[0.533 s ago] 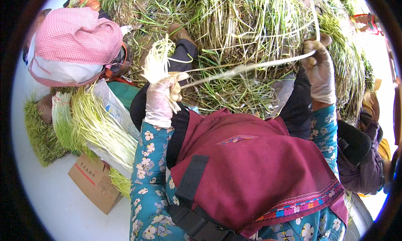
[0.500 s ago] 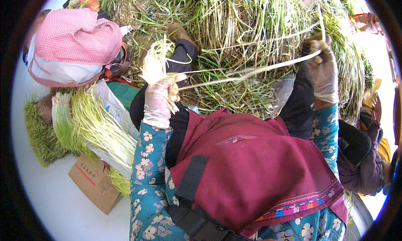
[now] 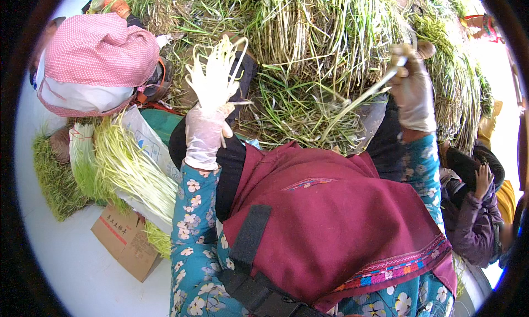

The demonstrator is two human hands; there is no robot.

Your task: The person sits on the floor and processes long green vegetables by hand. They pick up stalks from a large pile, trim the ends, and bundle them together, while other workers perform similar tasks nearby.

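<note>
My left hand (image 3: 205,129), in a whitish translucent glove, grips a bunch of pale shoots (image 3: 215,77) whose looped, curling ends stand up above the fingers over my left leg. On the right, my right hand (image 3: 410,85), also gloved, is closed on a long pale stalk (image 3: 374,90) that trails down toward the lower left and looks blurred. Behind both hands lie loose and piled green stalks (image 3: 314,36). My maroon apron (image 3: 330,218) covers my lap below them.
A co-worker in a pink head cloth (image 3: 99,52) sits at upper left. Below are bundled shoots (image 3: 135,168), a white plastic bag (image 3: 143,127) and a flattened cardboard piece (image 3: 124,242) on the pale floor (image 3: 66,256). Another person in a purple sleeve (image 3: 474,234) is at right.
The long strands stretched between my hands no longer reach my left hand. My left bunch stands higher, and my right hand has shifted left. The purple-sleeved person's hand has come into view.
</note>
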